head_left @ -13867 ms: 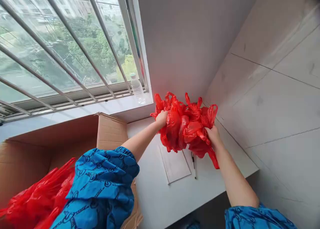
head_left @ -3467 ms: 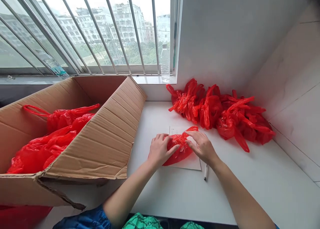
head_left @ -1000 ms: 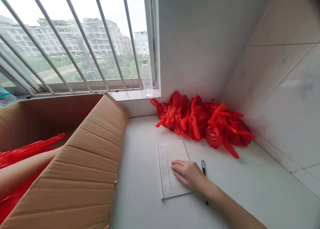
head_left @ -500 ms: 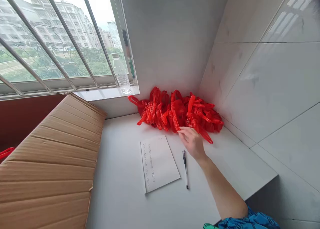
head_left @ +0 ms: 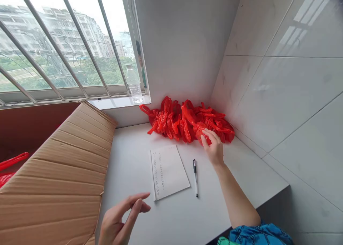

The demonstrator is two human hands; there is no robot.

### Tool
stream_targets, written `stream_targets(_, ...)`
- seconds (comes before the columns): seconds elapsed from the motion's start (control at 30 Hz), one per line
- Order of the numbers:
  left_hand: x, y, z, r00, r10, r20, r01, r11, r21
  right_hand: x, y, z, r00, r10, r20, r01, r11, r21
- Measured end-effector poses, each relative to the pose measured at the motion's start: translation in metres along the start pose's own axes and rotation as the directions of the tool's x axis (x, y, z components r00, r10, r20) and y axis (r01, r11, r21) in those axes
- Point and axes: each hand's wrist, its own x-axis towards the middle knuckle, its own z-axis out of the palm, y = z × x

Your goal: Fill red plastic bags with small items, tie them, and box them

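Observation:
Against the back wall lies a heap of knotted red plastic bags. My right hand is at the heap's front right, its thumb and fingers closed on one red plastic bag. Low in the picture, my left hand hovers over the tabletop with nothing in it, fingers partly stretched and apart. It is nearest to a white notebook that bears two columns of small writing. A capped black-and-clear pen lies between the notebook and my right forearm.
On the left stands an open cardboard box, its flap leaning over the white table; more red plastic shows inside. A clear water bottle stands on the sill by the barred window. Tiled wall borders the right side.
My left hand has come into view at the bottom. My right hand has shifted slightly right along the heap and taken hold of a red bag, whose handles have moved. The view has turned slightly.

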Motion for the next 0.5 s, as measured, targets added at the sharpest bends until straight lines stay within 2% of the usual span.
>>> stream_targets(0.1,0.021,-0.001,0.009,1.000,-0.017,0.017,0.018,0.996,-0.086,-0.002,-0.035,-0.001,0.998,-0.069,-0.006,0.069,0.981,0.179)
stream_targets(0.2,0.039,-0.004,0.016,0.997,0.028,-0.072,-0.038,0.990,-0.135,-0.012,-0.054,0.011,0.983,-0.157,0.094,0.121,0.943,0.310)
stream_targets(0.27,0.051,-0.008,0.023,0.976,0.084,-0.199,-0.114,0.983,-0.142,-0.022,-0.057,0.023,0.929,-0.275,0.247,0.177,0.917,0.357)
stream_targets(0.33,0.061,-0.017,0.030,0.940,0.125,-0.319,-0.174,0.976,-0.129,-0.034,-0.055,0.034,0.832,-0.387,0.397,0.232,0.893,0.385)
stream_targets(0.37,0.064,-0.023,0.034,0.923,0.128,-0.363,-0.182,0.976,-0.118,-0.039,-0.053,0.038,0.795,-0.415,0.442,0.246,0.887,0.391)
stream_targets(0.4,0.067,-0.031,0.037,0.910,0.114,-0.398,-0.170,0.979,-0.109,-0.044,-0.052,0.041,0.779,-0.422,0.465,0.247,0.887,0.390)
stream_targets(0.5,0.069,-0.052,0.043,0.900,0.003,-0.436,-0.051,0.994,-0.098,-0.051,-0.052,0.041,0.822,-0.342,0.455,0.183,0.915,0.358)
